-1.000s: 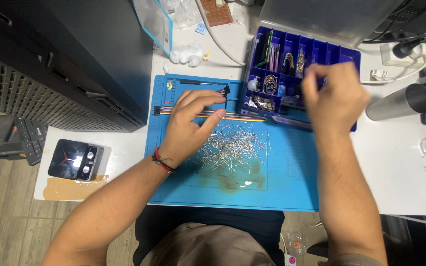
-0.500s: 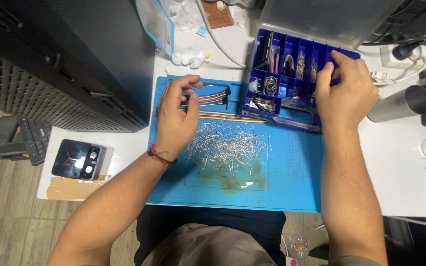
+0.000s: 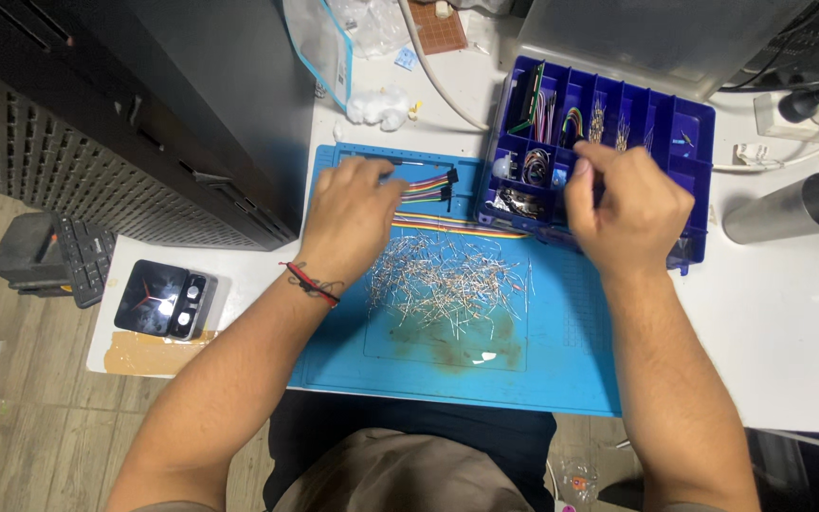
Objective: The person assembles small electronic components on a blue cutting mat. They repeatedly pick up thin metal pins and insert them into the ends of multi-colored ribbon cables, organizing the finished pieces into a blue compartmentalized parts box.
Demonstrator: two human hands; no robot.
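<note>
My left hand (image 3: 348,213) rests on the upper left of the blue work mat (image 3: 561,370), its fingertips pinching a flat ribbon of multicoloured jumper wires (image 3: 428,190) with black end plugs. The ribbon runs right towards the blue compartment box (image 3: 699,128). My right hand (image 3: 629,209) hovers over the box's lower left compartments with fingers curled down; anything between them is hidden. Just below both hands, a loose pile of small wire-legged resistors (image 3: 447,280) is spread on the mat.
A metal cylinder (image 3: 789,209) lies at the right by a white power strip (image 3: 808,109). Behind the mat are a clear plastic bag (image 3: 329,43), a brown perforated board (image 3: 438,24) and white wadding (image 3: 381,104). A small black device (image 3: 158,296) sits left.
My right hand has come down from the upper compartments to the box's lower left part. My left hand moved slightly right along the jumper wires, still on them.
</note>
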